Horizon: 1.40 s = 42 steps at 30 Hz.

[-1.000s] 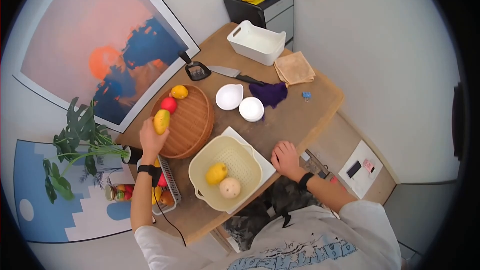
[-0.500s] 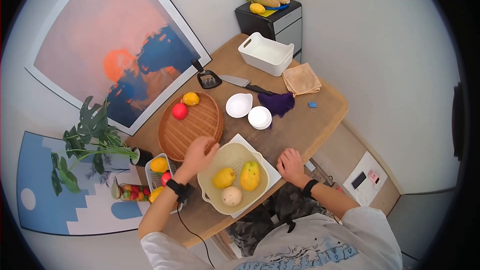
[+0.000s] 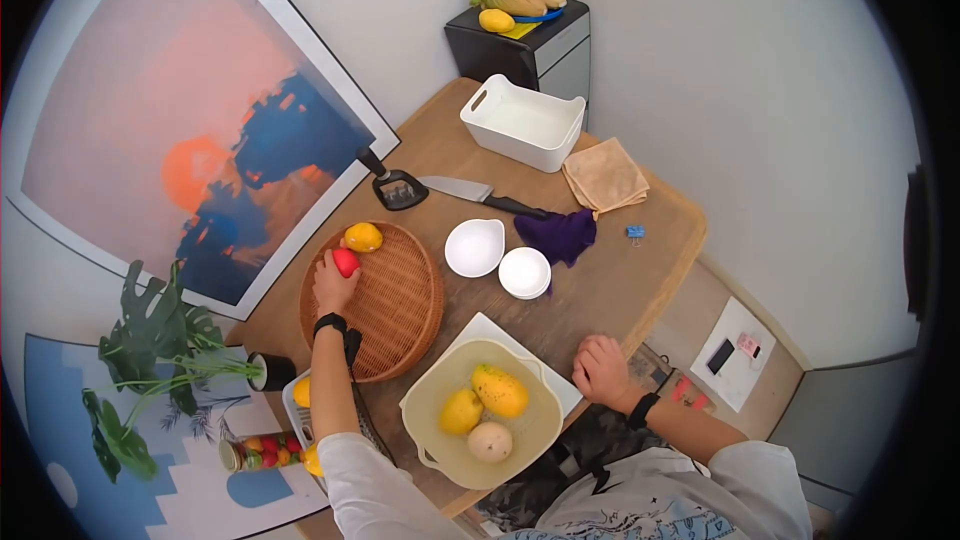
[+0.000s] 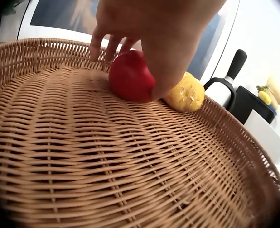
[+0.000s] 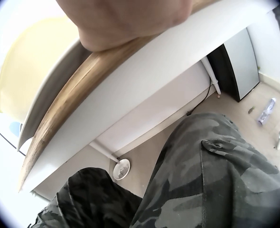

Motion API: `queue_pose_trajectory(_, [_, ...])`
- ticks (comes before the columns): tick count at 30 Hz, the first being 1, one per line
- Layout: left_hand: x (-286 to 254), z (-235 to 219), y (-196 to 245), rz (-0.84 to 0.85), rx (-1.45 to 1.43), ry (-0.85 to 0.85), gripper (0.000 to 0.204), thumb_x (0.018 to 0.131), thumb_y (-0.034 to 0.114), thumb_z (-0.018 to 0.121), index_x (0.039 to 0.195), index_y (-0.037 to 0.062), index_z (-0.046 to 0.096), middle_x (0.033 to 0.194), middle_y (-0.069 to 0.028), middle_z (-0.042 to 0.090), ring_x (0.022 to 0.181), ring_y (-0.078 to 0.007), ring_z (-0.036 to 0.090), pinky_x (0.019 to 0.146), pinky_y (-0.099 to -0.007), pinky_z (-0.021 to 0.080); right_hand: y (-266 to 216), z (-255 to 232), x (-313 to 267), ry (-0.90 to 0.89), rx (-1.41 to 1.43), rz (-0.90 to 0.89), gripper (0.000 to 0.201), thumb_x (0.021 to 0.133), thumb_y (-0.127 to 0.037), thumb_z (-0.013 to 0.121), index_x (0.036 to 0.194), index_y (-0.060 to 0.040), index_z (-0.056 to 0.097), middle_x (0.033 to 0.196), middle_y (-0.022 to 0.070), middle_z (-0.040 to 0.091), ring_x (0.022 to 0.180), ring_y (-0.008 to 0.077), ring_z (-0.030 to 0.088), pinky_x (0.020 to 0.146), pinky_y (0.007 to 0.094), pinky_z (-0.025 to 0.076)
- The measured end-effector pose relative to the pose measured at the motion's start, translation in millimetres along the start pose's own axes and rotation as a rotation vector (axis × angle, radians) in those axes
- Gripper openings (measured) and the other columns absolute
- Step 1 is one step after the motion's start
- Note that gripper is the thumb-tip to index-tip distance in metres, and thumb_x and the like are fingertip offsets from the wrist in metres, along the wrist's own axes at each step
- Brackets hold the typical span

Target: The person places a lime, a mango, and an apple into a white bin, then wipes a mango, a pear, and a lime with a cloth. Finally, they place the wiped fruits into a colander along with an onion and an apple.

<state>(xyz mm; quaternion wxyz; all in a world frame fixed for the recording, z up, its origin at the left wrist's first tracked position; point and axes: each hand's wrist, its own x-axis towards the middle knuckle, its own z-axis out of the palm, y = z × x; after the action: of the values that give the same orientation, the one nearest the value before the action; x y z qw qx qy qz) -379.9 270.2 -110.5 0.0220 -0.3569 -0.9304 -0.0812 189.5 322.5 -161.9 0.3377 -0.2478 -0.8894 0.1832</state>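
My left hand (image 3: 333, 285) is inside the round wicker basket (image 3: 400, 290), gripping a red round fruit (image 4: 128, 78). In the left wrist view the thumb lies along its near side and the fingers reach over its far side. A bumpy yellow fruit (image 3: 363, 237) lies beside it, against the basket wall. The cream colander (image 3: 432, 390) holds a long yellow speckled fruit (image 3: 500, 392), a shorter yellow one (image 3: 461, 412) and a pale round one (image 3: 490, 442). My right hand (image 3: 602, 370) rests loosely curled at the table's front edge, just right of the colander.
Under the colander lies a white board (image 3: 482, 328). Farther back are white bowls (image 3: 475, 247), a knife (image 3: 460, 188), a black-handled tool (image 3: 398, 190), a purple cloth (image 3: 558, 235), a folded tan cloth (image 3: 606, 176) and a white bin (image 3: 520, 130). A fruit-filled jar (image 3: 262, 452) stands left.
My left hand carried the long yellow fruit from the wicker basket to the colander and let it go. It then returned to the basket and took hold of the red fruit. The right hand stayed put.
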Motion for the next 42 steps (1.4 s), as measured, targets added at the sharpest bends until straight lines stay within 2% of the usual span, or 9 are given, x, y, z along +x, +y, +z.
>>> queue_pose_trajectory(5, [-20.0, -25.9, 18.6, 0.069, 0.029, -0.097, 0.083, 0.077, 0.043, 0.087, 0.146, 0.013, 0.051, 0.132, -0.0193, 0.063, 0.12, -0.0409, 0.064, 0.1, -0.0551, 0.052, -2.6, -5.3, 2.4, -0.028, -0.006, -0.011, 0.011, 0.08, -0.01, 0.067, 0.087, -0.0045, 0.062, 0.1, 0.0125, 0.063, 0.102, 0.0335, 0.061, 0.087, 0.0439, 0.048])
queue_pose_trajectory(10, [-90.2, -79.9, 38.3, 0.308, -0.247, 0.042, 0.079, 0.077, 0.042, 0.087, 0.141, 0.0075, 0.056, 0.13, -0.022, 0.065, 0.116, -0.0415, 0.065, 0.099, -0.0514, 0.053, 3.1, 5.6, -2.3, 0.009, -0.004, -0.016, 0.01, 0.082, -0.011, 0.067, 0.089, -0.0045, 0.062, 0.1, 0.013, 0.062, 0.102, 0.0342, 0.059, 0.087, 0.0452, 0.047])
queue_pose_trajectory(15, [-223.2, -167.1, 113.6, 0.568, -0.311, -0.073, 0.08, 0.077, 0.038, 0.089, 0.14, 0.0011, 0.055, 0.123, -0.0229, 0.067, 0.112, -0.0413, 0.067, 0.095, -0.0462, 0.056, 4.1, 4.8, -1.6, 0.017, 0.011, -0.038, 0.01, 0.083, -0.011, 0.067, 0.087, -0.0045, 0.061, 0.096, 0.0137, 0.061, 0.099, 0.0356, 0.059, 0.085, 0.0466, 0.046])
queue_pose_trajectory(18, [-321.4, -161.2, 132.6, 0.657, -0.249, -0.086, 0.079, 0.078, 0.043, 0.086, 0.14, 0.0048, 0.057, 0.135, -0.0204, 0.06, 0.128, -0.0383, 0.056, 0.109, -0.0495, 0.044, 5.5, 3.8, 0.3, 0.029, 0.021, -0.039, 0.008, 0.086, -0.011, 0.065, 0.088, -0.0032, 0.062, 0.095, 0.0155, 0.062, 0.096, 0.0379, 0.058, 0.084, 0.048, 0.047])
queue_pose_trajectory(25, [-443.2, -137.8, 132.8, 0.257, -0.354, 0.255, 0.068, 0.087, 0.036, 0.079, 0.142, 0.0041, 0.055, 0.14, -0.0213, 0.055, 0.136, -0.0412, 0.047, 0.113, -0.0526, 0.036, 12.0, 3.8, 23.0, -0.009, 0.398, 0.217, 0.011, 0.1, -0.012, 0.06, 0.1, -0.0016, 0.065, 0.1, 0.017, 0.064, 0.097, 0.0375, 0.061, 0.086, 0.0457, 0.048])
queue_pose_trajectory(30, [-485.8, -107.1, 108.8, -0.065, -0.527, 0.557, 0.047, 0.092, 0.022, 0.073, 0.133, 0.0034, 0.059, 0.125, -0.0196, 0.062, 0.122, -0.0394, 0.056, 0.104, -0.0512, 0.041, -27.9, -8.8, 111.1, -0.073, 0.451, 0.01, 0.017, 0.101, -0.012, 0.063, 0.113, -0.0006, 0.064, 0.106, 0.0167, 0.067, 0.101, 0.0327, 0.065, 0.086, 0.0413, 0.052])
queue_pose_trajectory(34, [-504.1, -62.9, 81.5, -0.286, -0.654, 0.612, 0.018, 0.096, 0.013, 0.068, 0.109, 0.002, 0.065, 0.093, -0.0145, 0.063, 0.09, -0.0351, 0.06, 0.083, -0.0465, 0.045, -68.8, 12.1, 182.0, -0.207, 0.5, -0.094, 0.026, 0.1, -0.013, 0.065, 0.122, 0.0, 0.061, 0.11, 0.0183, 0.067, 0.103, 0.0332, 0.067, 0.087, 0.0413, 0.054])
queue_pose_trajectory(38, [-518.2, -22.2, 64.1, -0.403, -0.627, 0.645, 0.01, 0.097, 0.01, 0.066, 0.091, 0.0023, 0.064, 0.079, -0.0133, 0.056, 0.074, -0.0343, 0.055, 0.072, -0.046, 0.042, -105.2, 61.8, 254.1, -0.447, 0.467, -0.154, 0.041, 0.096, -0.018, 0.069, 0.131, -0.0004, 0.058, 0.116, 0.0222, 0.066, 0.106, 0.0371, 0.066, 0.092, 0.0437, 0.054])
queue_pose_trajectory(42, [-520.8, -5.8, 50.7, -0.355, -0.535, 0.625, 0.014, 0.096, 0.009, 0.065, 0.084, 0.0032, 0.061, 0.077, -0.0132, 0.055, 0.073, -0.0351, 0.054, 0.07, -0.0465, 0.041, -92.7, 160.8, 321.5, -0.417, 0.126, -0.416, 0.063, 0.091, -0.028, 0.072, 0.145, -0.004, 0.052, 0.125, 0.0243, 0.063, 0.118, 0.0437, 0.059, 0.102, 0.0513, 0.05])
